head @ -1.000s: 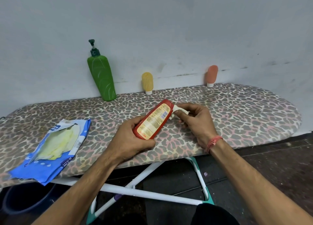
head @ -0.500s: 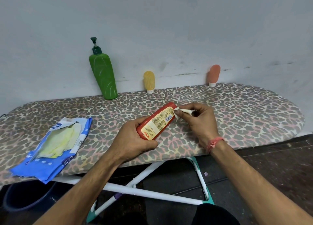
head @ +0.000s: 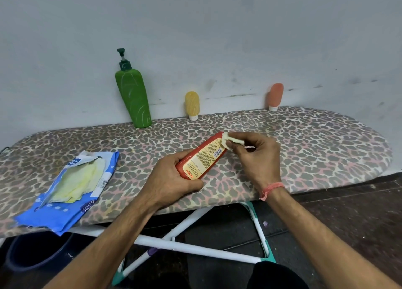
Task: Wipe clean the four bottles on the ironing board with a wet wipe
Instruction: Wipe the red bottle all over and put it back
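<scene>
My left hand (head: 171, 182) grips the lower end of a red bottle (head: 203, 158) with a yellow label, held tilted just above the leopard-print ironing board (head: 315, 145). My right hand (head: 258, 158) pinches a small folded wet wipe (head: 230, 140) against the bottle's upper end. A tall green pump bottle (head: 133, 99) stands at the back against the wall. A small yellow bottle (head: 192, 105) and a small orange bottle (head: 275, 96) stand cap-down further right along the wall.
An opened blue wet-wipe pack (head: 71, 184) lies on the board's left front. Below the board are its white legs (head: 191, 249), a dark bucket (head: 32, 254) at the left, and dark floor. A grey wall rises right behind the board.
My right hand has kept rubbing the wipe at the bottle's upper end, and the bottle has tilted slightly lower and shifted a little to the right.
</scene>
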